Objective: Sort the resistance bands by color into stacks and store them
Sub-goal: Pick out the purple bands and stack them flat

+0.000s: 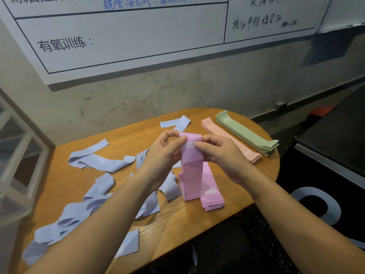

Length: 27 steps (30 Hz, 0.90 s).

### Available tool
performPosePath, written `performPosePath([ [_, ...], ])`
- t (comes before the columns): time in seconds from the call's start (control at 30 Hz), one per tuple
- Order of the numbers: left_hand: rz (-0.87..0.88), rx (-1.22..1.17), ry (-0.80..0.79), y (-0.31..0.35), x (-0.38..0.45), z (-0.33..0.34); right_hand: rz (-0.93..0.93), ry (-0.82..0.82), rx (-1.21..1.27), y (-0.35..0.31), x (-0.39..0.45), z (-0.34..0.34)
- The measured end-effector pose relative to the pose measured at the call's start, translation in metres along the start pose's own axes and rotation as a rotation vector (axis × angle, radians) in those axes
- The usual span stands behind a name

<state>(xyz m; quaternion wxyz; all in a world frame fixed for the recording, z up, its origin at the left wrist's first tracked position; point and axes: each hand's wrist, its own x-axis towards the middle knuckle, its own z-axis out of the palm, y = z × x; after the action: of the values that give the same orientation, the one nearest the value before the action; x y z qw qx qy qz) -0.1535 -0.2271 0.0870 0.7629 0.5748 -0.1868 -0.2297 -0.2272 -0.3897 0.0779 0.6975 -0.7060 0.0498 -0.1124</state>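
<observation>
Loose lavender bands [102, 163] strewn over table's [233, 186] left half. Green stack [246, 132], peach stack [230, 142] at far right edge; pink stack [212, 196] near front edge. Left hand [164, 153], right hand [219, 153] raised mid-table, fingertips pinching top of pink band [192, 165], hanging to tabletop.

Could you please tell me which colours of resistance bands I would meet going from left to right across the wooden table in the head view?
Loose lavender-blue bands → bright pink band held up in both hands → flat stack of peach-pink bands → flat stack of sage-green bands.
</observation>
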Motion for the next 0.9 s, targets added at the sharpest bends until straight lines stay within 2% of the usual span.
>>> performPosePath([
  [0.2,0.04,-0.051,0.051,0.003,0.001,0.005,0.048,0.0,0.013,0.004,-0.003,-0.001],
  [0.37,0.036,-0.094,0.111,0.002,0.002,0.006,0.072,-0.111,-0.065,0.007,-0.007,-0.001],
  [0.5,-0.015,-0.11,0.166,0.0,0.005,0.001,0.048,-0.076,-0.166,0.009,-0.007,0.001],
  [0.6,-0.038,-0.024,0.164,0.0,0.002,-0.001,-0.011,0.044,-0.137,0.01,-0.004,0.001],
  [0.77,-0.051,0.136,0.041,-0.004,-0.006,-0.004,-0.087,0.107,-0.11,0.004,-0.001,-0.001],
  [0.9,0.13,0.382,0.043,-0.005,-0.009,-0.007,-0.113,0.128,-0.062,-0.002,0.001,0.0],
])
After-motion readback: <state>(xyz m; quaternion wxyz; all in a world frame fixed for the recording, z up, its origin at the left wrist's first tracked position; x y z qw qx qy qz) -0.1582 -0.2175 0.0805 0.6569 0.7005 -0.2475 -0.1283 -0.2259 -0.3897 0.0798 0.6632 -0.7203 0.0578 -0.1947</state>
